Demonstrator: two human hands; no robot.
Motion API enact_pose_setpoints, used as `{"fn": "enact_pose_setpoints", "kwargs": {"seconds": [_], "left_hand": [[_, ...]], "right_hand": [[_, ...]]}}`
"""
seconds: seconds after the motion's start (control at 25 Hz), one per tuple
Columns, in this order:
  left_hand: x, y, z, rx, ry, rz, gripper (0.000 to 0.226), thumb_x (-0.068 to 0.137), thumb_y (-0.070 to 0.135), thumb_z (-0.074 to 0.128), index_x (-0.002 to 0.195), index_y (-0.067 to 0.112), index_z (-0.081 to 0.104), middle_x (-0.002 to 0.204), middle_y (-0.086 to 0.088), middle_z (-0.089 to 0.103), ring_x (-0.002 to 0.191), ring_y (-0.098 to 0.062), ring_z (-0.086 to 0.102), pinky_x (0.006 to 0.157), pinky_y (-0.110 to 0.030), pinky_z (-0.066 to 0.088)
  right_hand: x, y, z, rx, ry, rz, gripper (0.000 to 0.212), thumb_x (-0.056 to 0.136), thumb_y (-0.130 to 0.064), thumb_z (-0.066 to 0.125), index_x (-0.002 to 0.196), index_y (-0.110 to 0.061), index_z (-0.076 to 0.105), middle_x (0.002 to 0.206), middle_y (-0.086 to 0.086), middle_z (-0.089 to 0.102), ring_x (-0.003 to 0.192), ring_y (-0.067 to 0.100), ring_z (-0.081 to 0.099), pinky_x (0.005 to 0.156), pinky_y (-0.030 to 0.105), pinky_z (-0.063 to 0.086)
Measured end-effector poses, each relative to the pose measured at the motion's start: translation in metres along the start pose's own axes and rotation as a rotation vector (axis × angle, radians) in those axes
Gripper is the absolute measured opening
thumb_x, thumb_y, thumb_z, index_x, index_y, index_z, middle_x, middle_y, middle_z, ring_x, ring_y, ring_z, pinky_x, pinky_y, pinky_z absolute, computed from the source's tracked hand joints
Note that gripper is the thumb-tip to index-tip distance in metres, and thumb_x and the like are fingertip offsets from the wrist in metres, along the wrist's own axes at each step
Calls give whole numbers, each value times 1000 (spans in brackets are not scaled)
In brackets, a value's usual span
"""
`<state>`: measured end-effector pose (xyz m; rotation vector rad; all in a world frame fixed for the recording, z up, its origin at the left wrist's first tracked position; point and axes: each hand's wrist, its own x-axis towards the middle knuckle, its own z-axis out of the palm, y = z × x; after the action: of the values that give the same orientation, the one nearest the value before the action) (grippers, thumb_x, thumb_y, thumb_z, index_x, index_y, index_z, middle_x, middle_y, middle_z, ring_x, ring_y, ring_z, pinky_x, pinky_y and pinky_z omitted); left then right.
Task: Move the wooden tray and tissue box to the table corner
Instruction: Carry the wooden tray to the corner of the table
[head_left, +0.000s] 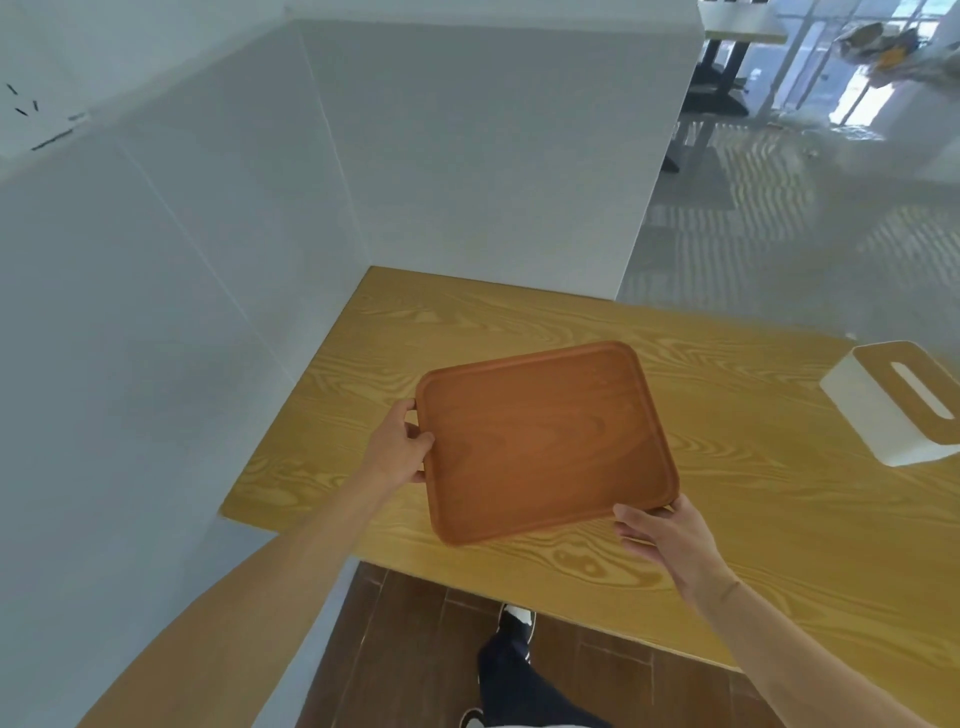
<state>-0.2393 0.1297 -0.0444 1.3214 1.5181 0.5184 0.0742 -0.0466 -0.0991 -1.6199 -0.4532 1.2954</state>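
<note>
- The left hand (405, 441) grips the wooden tray (545, 441) at its left edge, thumb lying on the raised rim and the other fingers curled underneath, so the edge is pinched between them.
- The right hand (660, 530) takes the tray at its near right corner, thumb pressed on the rim there and fingers spread below the base (only their tips show past the wood).
- The tray is empty, reddish-brown, rectangular with rounded corners and a shallow lip, and it sits turned at an angle to the table edges; whether it is resting on the surface or held just off it I cannot tell from here.
- It is over the left part of the table (779, 545), a pale yellow top with bold wood grain, nearer the front edge than the back.
- The far left corner of the table butts into white walls (467, 156) on two sides, and the tray is near that corner but not in it.
- The tissue box (904, 405) stands well apart at the right edge of view, a white body with a light wooden lid and a slot in the top (no tissue visible in it).
- Below the table edge there is dark brown plank flooring (415, 649), with a dark trouser leg (519, 680) and a white shoe (517, 618).
</note>
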Motion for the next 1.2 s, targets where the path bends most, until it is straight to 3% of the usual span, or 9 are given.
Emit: {"fn": "enact_pose_setpoints", "kwargs": {"seconds": [0.16,0.36,0.52,0.76,0.96,1.2], "left_hand": [[53,17,4,68,-27,-5,52,96,10,59,143,24,39,108,-10,60,88,-26,69,55,-34,61],[116,36,16,137,-79,-15,51,97,10,59,142,21,39,106,-10,61,85,-25,70,53,-34,60],[164,48,29,211,-135,-31,51,97,10,59,142,20,39,108,-11,61,88,-27,70,59,-40,62],[235,62,46,315,-191,-36,52,96,12,62,143,21,41,105,-3,61,84,-23,70,56,-35,61],[292,70,59,418,-208,-4,49,94,11,64,139,18,46,97,-3,62,81,-26,70,65,-45,63],[353,75,69,560,-222,50,43,93,11,65,134,14,51,87,6,58,68,-14,65,53,-32,58]], "right_hand": [[34,-11,7,12,34,17,54,74,-18,90,118,-22,58,100,10,78,86,24,77,71,38,60],[73,-25,12,12,103,50,48,74,-18,90,113,-21,62,88,6,79,78,20,77,59,28,60],[105,-34,14,-22,140,113,46,75,-22,89,111,-18,61,97,9,77,73,15,76,54,25,58],[140,-36,20,-124,202,206,45,76,-36,88,108,-17,61,96,4,76,77,18,75,60,31,57],[174,-44,32,-161,245,291,46,74,-40,88,103,-16,62,94,2,76,73,15,76,57,30,59],[215,-63,44,-222,242,372,36,76,-39,87,94,-12,72,77,3,78,64,15,75,52,30,60]]}}
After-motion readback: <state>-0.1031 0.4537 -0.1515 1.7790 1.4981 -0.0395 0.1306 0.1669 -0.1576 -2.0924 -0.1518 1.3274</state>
